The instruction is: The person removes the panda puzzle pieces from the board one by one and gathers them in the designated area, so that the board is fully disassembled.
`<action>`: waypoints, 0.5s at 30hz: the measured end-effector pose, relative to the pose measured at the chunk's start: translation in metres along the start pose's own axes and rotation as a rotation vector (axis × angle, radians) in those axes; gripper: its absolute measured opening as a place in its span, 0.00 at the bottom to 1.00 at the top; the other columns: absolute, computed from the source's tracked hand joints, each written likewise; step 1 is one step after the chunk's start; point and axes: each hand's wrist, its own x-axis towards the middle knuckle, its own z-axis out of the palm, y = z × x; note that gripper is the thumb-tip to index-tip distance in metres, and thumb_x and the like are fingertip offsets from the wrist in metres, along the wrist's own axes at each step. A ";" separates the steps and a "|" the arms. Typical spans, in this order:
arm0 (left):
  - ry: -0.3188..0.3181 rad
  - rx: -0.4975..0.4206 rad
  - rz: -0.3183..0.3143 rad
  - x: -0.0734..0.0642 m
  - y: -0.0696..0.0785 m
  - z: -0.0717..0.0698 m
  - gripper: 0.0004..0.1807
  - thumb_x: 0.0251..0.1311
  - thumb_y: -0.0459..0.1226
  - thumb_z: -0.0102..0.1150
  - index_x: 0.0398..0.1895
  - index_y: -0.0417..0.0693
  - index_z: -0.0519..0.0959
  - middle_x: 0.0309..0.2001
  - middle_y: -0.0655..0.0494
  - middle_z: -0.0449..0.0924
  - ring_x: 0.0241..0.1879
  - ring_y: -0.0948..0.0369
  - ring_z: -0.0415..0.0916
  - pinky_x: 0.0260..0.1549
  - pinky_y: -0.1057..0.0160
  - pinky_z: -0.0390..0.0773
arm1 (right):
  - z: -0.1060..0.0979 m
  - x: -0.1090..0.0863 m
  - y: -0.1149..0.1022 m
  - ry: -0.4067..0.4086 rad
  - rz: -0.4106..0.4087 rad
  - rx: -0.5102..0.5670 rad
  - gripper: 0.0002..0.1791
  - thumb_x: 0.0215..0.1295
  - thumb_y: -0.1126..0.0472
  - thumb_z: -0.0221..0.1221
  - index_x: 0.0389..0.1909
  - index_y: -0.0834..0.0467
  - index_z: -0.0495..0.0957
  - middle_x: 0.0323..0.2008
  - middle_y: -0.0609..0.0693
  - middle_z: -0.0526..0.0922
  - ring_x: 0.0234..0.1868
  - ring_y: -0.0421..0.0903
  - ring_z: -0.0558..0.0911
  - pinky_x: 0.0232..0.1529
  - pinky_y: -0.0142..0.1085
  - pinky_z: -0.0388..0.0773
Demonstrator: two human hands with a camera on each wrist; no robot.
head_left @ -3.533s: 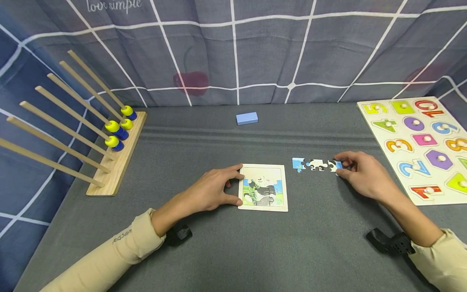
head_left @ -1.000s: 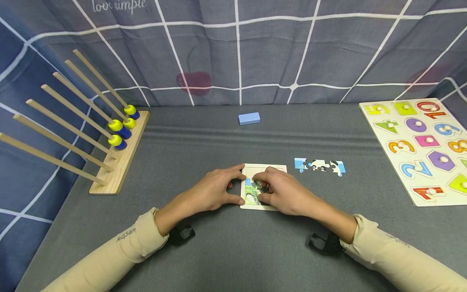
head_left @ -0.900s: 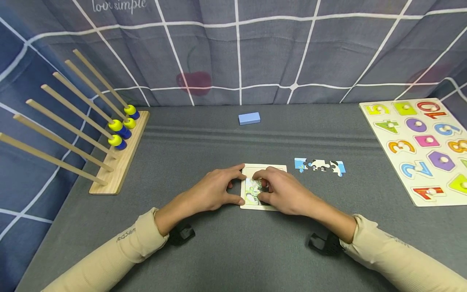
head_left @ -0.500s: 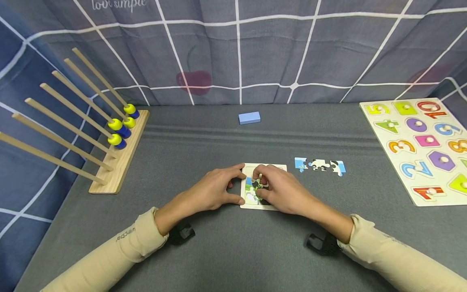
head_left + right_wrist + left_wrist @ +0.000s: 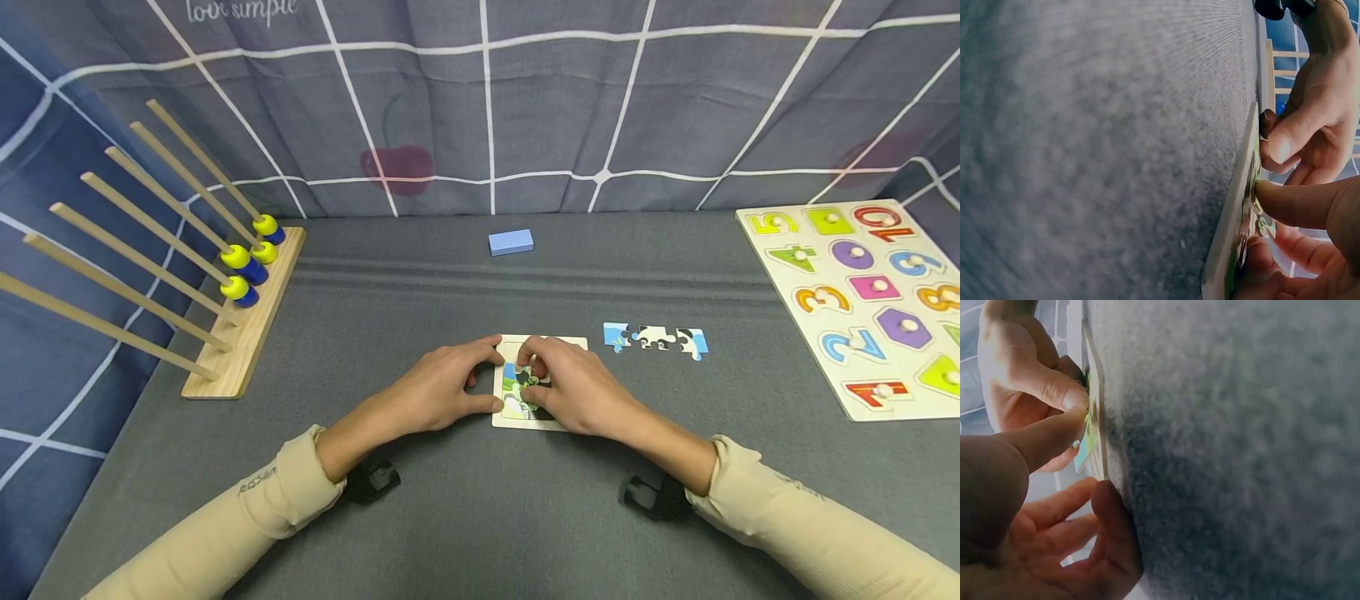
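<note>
My left hand (image 5: 431, 392) grips the left edge of a small wooden puzzle tray (image 5: 517, 422), index finger near its top left corner and thumb near the bottom left. My right hand (image 5: 585, 385) reaches over the tray and covers much of its right side. Between its thumb and fingers it pinches a jigsaw piece (image 5: 1265, 226), tilted at the tray surface in the right wrist view. Green and blue jigsaw pieces (image 5: 512, 392) lie inside the tray's left side. To the right of the tray is a row of three loose panda jigsaw pieces (image 5: 654, 337).
A blue block (image 5: 511, 242) lies toward the back. At the left stands a wooden peg rack (image 5: 238, 333) with yellow and blue beads. A number and shape puzzle board (image 5: 862, 292) lies at the right. A checked curtain (image 5: 555, 108) hangs behind the table.
My right hand has gone from the loose pieces to the tray and works over its left part, lately shifting slightly left. My left hand stays at the tray's edge.
</note>
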 end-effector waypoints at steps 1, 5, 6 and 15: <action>0.008 0.005 -0.006 0.000 0.001 0.000 0.25 0.58 0.45 0.70 0.57 0.46 0.77 0.72 0.51 0.64 0.28 0.66 0.69 0.34 0.60 0.71 | 0.000 0.000 0.000 0.001 -0.002 -0.001 0.13 0.57 0.65 0.68 0.41 0.54 0.77 0.30 0.45 0.74 0.29 0.42 0.71 0.36 0.42 0.69; 0.042 0.023 -0.033 0.001 0.004 0.001 0.24 0.58 0.46 0.70 0.53 0.46 0.77 0.70 0.51 0.66 0.26 0.64 0.69 0.43 0.53 0.72 | 0.000 0.001 0.001 0.003 -0.014 0.002 0.12 0.58 0.65 0.67 0.41 0.54 0.78 0.30 0.44 0.75 0.30 0.42 0.72 0.37 0.42 0.70; 0.051 0.029 -0.035 0.002 0.005 0.002 0.24 0.57 0.46 0.71 0.53 0.46 0.77 0.70 0.51 0.67 0.27 0.63 0.69 0.44 0.51 0.72 | 0.000 0.001 0.001 0.003 -0.016 0.002 0.12 0.58 0.66 0.67 0.41 0.54 0.78 0.30 0.44 0.75 0.30 0.41 0.72 0.37 0.42 0.70; 0.081 0.014 -0.051 0.006 0.006 0.004 0.34 0.53 0.45 0.75 0.63 0.47 0.73 0.59 0.56 0.76 0.26 0.63 0.70 0.39 0.56 0.74 | -0.004 0.004 0.005 -0.010 0.018 0.081 0.10 0.59 0.70 0.61 0.39 0.55 0.79 0.29 0.44 0.77 0.25 0.40 0.73 0.33 0.40 0.71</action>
